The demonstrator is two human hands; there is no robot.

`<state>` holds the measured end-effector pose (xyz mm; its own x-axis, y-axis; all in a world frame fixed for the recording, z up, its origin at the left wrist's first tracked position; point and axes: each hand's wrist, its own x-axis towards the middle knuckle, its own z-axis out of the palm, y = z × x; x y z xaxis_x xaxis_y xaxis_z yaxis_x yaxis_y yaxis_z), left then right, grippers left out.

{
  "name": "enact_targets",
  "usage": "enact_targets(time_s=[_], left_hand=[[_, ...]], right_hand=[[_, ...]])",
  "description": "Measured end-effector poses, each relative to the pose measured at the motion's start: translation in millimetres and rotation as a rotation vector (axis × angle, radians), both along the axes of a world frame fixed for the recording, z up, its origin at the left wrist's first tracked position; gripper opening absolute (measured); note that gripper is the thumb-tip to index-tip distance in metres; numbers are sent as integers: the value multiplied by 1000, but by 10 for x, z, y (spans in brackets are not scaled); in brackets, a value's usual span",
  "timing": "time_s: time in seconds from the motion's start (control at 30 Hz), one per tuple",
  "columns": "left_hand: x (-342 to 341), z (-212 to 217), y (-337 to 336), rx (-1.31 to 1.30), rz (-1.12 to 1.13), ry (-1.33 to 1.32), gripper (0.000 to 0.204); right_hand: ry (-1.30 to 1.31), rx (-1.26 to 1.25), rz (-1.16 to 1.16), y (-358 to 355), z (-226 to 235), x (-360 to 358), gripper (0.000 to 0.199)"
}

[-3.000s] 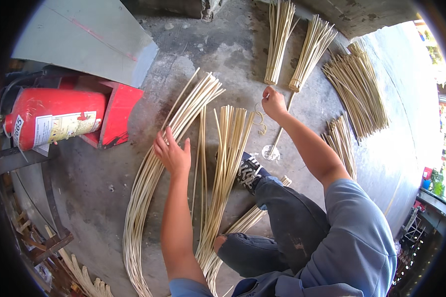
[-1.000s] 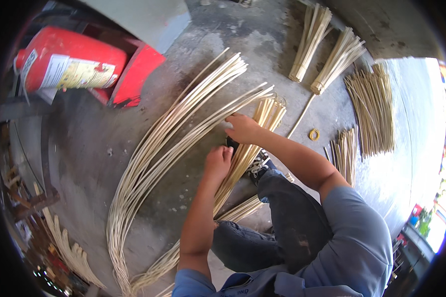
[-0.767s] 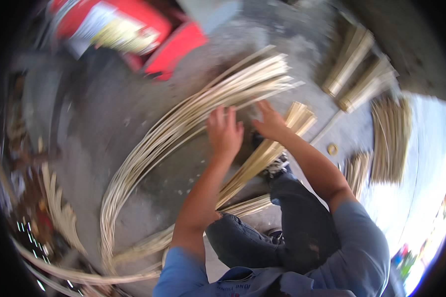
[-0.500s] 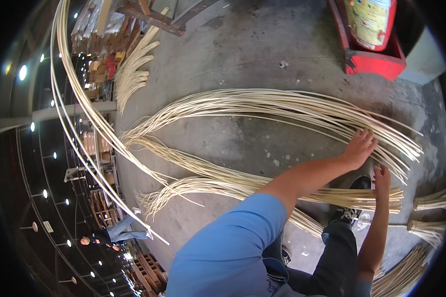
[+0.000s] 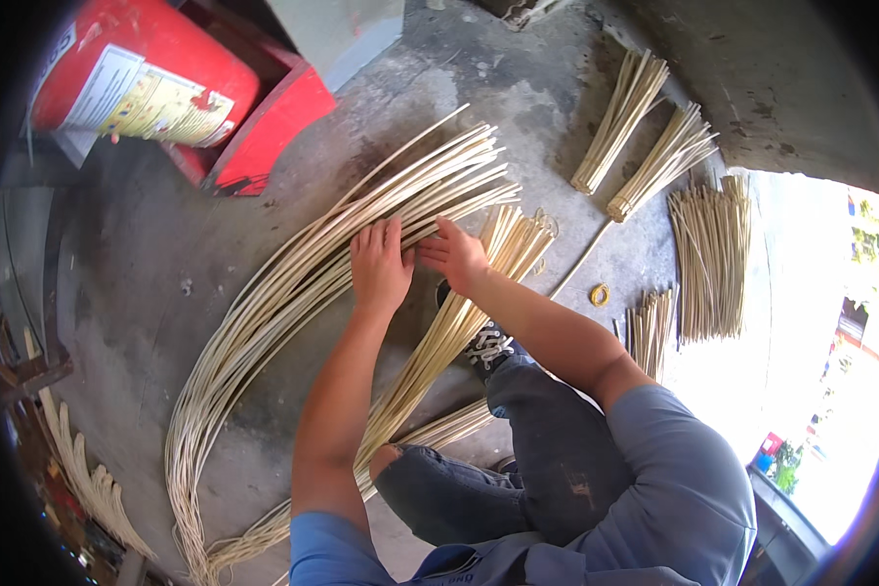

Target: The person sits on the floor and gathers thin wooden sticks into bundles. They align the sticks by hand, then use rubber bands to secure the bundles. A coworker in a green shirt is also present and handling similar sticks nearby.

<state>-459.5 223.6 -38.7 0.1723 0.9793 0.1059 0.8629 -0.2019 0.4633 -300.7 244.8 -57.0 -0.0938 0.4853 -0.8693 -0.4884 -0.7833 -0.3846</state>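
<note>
Long strand bundle (image 5: 244, 322): pale, cane-like and loose, lying in a wide curve on the concrete floor (image 5: 117, 293), ahead and to the left of the knees, its fanned upper part under my hands.
Left hand (image 5: 381, 269): I have it laid over the strands, fingers extended and slightly apart, not wrapped around anything I can see.
Right hand (image 5: 456, 256): just beside the left, fingers loosely spread, tips at the near edge of the same strands; I cannot tell how hard either hand presses.
Strand work: I judge the step in hand to be working these strands closer together.
Next strand move: to my mind it calls for both hands acting together, lightly, so that no strand springs out of the curve.
Second bundle (image 5: 430, 356): my right forearm crosses above it, and a dark laced shoe (image 5: 490, 344) sits beside it.
Yellow ring (image 5: 594, 297): on the floor, to the right of that forearm.
Stick stack (image 5: 713, 259): farther right, its sticks side by side.
Tied bundles (image 5: 659, 166): a pair, farther ahead, tops fanned.
Red cylinder (image 5: 186, 54): far left, against a red holder (image 5: 283, 117).
</note>
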Motion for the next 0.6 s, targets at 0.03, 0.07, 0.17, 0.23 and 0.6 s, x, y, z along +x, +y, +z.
enact_targets(time_s=[0.03,0.07,0.17,0.23,0.6], left_hand=[[-42,-25,-67,-44,0,17,62],[-76,-61,-109,-70,16,19,63],[38,-83,-103,-134,59,9,63],[61,-113,-75,-185,82,23,53],[-457,39,388,-505,86,-112,23]], right_hand=[[-6,-22,-28,-48,28,-102,71],[-12,-45,-51,-81,57,-184,68],[-65,-32,-27,-107,2,-115,59],[-86,-4,5,-129,-33,-112,54],[58,176,59,-202,76,-139,71]])
